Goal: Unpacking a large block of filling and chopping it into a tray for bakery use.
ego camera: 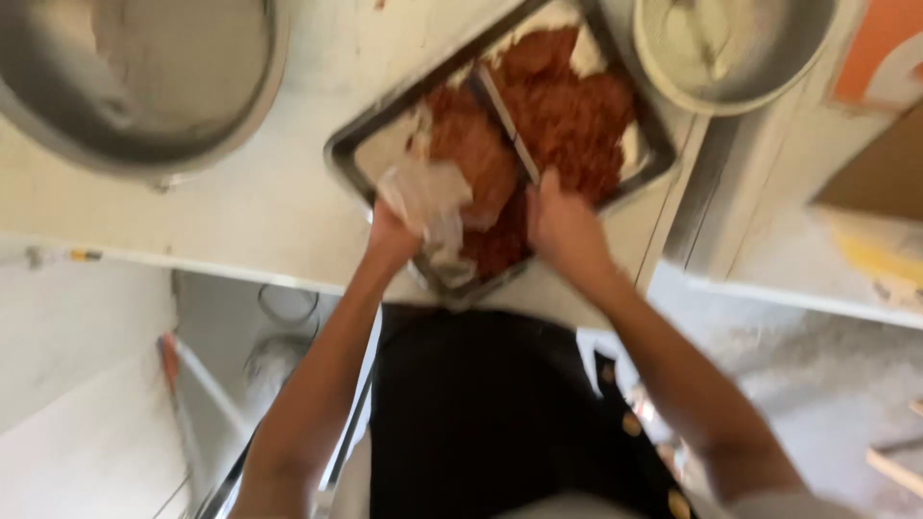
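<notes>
A metal tray (358, 144) sits tilted on a pale counter, filled with reddish-brown shredded food (567, 106). My left hand (409, 216) wears a thin clear plastic glove and rests at the tray's near corner, touching the food. My right hand (558, 216) is closed around the handle of a flat metal utensil (505, 115) that lies across the food. The picture is blurred.
A large steel bowl (144, 77) stands at the back left of the counter (260, 211). Another round metal bowl (731, 48) is at the back right. A cardboard box (875, 183) sits on the right. Floor and a long-handled tool (192, 384) show below the counter edge.
</notes>
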